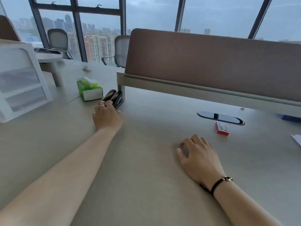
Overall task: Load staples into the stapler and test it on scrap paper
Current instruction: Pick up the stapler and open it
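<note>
From the head camera, the left hand [106, 117] is reaching far across the desk [146, 160] and its fingers are curling over the near end of the black stapler [114, 99], which is lying at the foot of the brown divider [211, 62], just beside the green tissue box [89, 89]; the fingertips are hidden behind the hand, so whether they are fully gripping the stapler or only touching it is hard to say. The right hand [197, 156] is resting on the desk nearer the body, fingers loosely bent and holding nothing. The small red staple box [221, 128] is lying beyond that hand, just in front of the oval cable port [220, 117]. A white corner of paper [296, 139] is showing at the right edge. A white drawer unit [21, 79] is standing at the left.
</note>
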Motion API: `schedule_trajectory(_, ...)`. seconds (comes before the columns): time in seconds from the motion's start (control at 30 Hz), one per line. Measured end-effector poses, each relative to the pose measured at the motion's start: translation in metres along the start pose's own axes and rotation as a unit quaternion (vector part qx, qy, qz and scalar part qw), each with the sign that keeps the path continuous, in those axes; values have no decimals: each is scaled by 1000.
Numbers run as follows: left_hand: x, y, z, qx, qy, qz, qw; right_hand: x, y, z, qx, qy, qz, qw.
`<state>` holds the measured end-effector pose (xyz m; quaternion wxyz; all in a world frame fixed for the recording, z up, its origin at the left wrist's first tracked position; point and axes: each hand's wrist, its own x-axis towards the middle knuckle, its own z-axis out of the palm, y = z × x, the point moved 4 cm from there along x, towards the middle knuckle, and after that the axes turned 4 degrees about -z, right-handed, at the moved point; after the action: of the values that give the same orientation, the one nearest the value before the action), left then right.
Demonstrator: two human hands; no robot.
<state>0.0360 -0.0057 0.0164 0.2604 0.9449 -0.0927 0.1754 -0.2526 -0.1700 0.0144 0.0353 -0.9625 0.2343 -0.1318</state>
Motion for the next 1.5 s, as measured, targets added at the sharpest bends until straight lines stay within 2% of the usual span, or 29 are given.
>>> schedule_trajectory(0.4, 33, -2, 19, -60, 11, -17, 998, 6, 7, 9, 10, 19, -8, 1000)
schedule_trajectory(0.53, 17, 3, 13, -83, -30, -16, 996, 3, 8, 5, 18, 15, 0, 1000)
schedule_trajectory(0.67, -25, 22, 6, -116, -114, 35, 986, -4, 10, 2, 35, 15, 1, 999)
schedule_trajectory(0.83, -102, 56, -14, -163, -198, 158, 953, -26, 19, -5, 57, 1, 1, 998)
schedule_trajectory(1.03, -178, 85, -33, -174, -291, 319, 885, -71, 57, -23, 171, 4, 42, 984)
schedule_trajectory(1.2, -225, 110, -52, -207, -375, 356, 830, -93, 85, -32, 288, -19, 49, 956)
schedule_trajectory(1.37, -254, 141, -57, -221, -344, 412, 814, -100, 90, -28, 382, -30, 34, 923)
schedule_trajectory(1.5, -268, 150, -56, -246, -342, 404, 812, -108, 88, -29, 413, -29, 15, 910)
